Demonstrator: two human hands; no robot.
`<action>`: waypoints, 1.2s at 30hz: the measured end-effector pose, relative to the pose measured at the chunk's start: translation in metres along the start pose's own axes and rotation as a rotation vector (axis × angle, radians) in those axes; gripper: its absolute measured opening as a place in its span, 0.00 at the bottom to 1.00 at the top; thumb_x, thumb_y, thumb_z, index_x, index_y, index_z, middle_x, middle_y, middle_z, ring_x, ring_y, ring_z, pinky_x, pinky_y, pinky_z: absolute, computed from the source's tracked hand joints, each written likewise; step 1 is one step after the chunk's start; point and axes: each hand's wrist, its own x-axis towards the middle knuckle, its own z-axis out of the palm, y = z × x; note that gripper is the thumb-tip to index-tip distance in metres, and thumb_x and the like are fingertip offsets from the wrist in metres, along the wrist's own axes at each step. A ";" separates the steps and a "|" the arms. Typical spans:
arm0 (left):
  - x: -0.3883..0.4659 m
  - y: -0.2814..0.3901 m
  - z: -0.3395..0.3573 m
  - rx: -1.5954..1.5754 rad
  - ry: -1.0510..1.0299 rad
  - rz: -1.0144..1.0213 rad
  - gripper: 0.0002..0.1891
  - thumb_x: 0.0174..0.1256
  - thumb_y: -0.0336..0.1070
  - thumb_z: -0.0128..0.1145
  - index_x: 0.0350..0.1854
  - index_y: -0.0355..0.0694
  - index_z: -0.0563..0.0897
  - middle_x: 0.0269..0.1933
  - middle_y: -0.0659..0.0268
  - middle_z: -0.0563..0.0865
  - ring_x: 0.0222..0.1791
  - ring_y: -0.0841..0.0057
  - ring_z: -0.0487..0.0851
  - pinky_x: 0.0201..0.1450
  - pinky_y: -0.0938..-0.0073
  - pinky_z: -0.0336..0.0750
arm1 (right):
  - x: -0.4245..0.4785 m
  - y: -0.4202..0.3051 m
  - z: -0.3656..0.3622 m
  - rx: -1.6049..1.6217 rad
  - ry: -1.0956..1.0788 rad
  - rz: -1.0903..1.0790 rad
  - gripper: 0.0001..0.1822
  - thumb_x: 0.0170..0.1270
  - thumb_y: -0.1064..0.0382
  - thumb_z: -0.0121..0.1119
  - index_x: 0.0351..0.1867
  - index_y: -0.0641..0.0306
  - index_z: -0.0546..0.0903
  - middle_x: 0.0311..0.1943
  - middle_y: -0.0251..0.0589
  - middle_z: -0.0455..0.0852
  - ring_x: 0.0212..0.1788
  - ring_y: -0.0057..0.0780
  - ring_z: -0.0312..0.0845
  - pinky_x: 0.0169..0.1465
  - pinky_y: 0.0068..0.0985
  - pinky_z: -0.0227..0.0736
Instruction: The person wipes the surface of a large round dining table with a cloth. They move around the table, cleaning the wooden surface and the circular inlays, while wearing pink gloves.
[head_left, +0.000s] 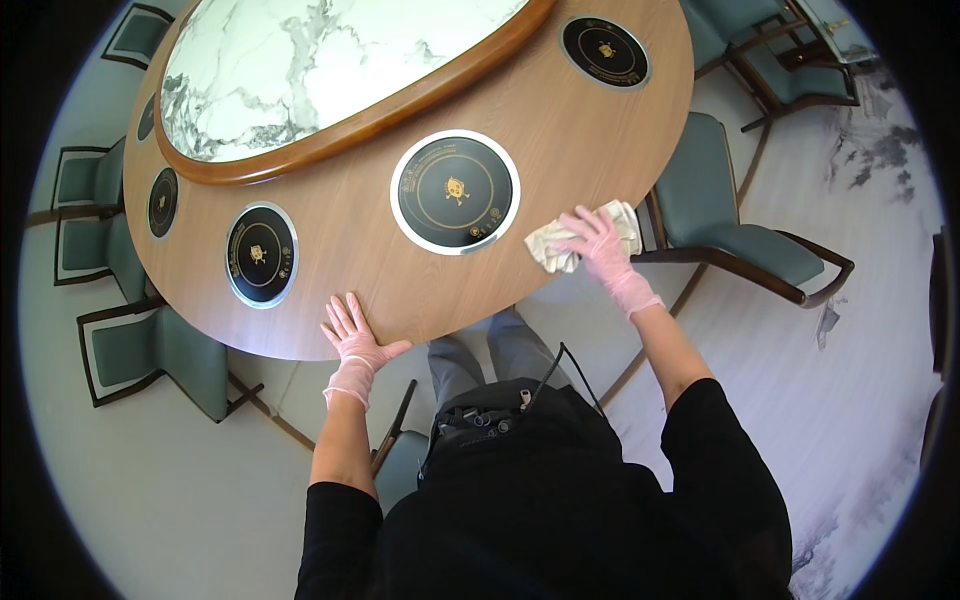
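Under my right hand (598, 247), in a pink translucent glove, a whitish cloth (624, 225) lies bunched at the right edge of a round wooden table (337, 262). The hand grips the cloth, and part of it hangs over the rim. My left hand (358, 343), gloved the same way, rests flat on the table's near edge with its fingers spread. Between and beyond my hands, a round black induction hob (455, 193) with a silver ring is set into the tabletop. A second hob (261, 255) lies ahead of my left hand.
A raised marble-topped turntable (330, 75) with a wooden rim fills the table's middle. More hobs (606, 52) sit around it. A green padded chair (720, 202) stands close by my right hand. Another chair (172, 352) stands at the left, and one (401, 465) is beside my left hip.
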 end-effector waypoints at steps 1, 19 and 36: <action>0.000 0.000 0.000 -0.002 -0.003 -0.002 0.84 0.28 0.76 0.73 0.79 0.37 0.29 0.79 0.41 0.29 0.80 0.47 0.24 0.76 0.40 0.25 | 0.004 0.008 -0.001 0.013 0.050 0.047 0.19 0.56 0.65 0.59 0.40 0.24 0.88 0.61 0.27 0.81 0.68 0.38 0.70 0.70 0.47 0.61; -0.002 -0.004 0.002 -0.053 0.047 0.032 0.80 0.31 0.76 0.72 0.80 0.39 0.33 0.79 0.41 0.31 0.80 0.47 0.26 0.75 0.36 0.26 | 0.045 -0.056 0.015 0.086 0.229 0.820 0.25 0.59 0.63 0.65 0.60 0.37 0.82 0.54 0.42 0.77 0.56 0.45 0.71 0.61 0.41 0.67; 0.004 -0.086 0.008 -0.143 0.220 0.087 0.76 0.35 0.77 0.69 0.80 0.39 0.39 0.80 0.43 0.36 0.81 0.48 0.32 0.77 0.38 0.29 | 0.157 -0.252 0.062 0.187 -0.039 -0.031 0.22 0.62 0.66 0.53 0.54 0.34 0.84 0.49 0.39 0.80 0.49 0.39 0.77 0.52 0.36 0.72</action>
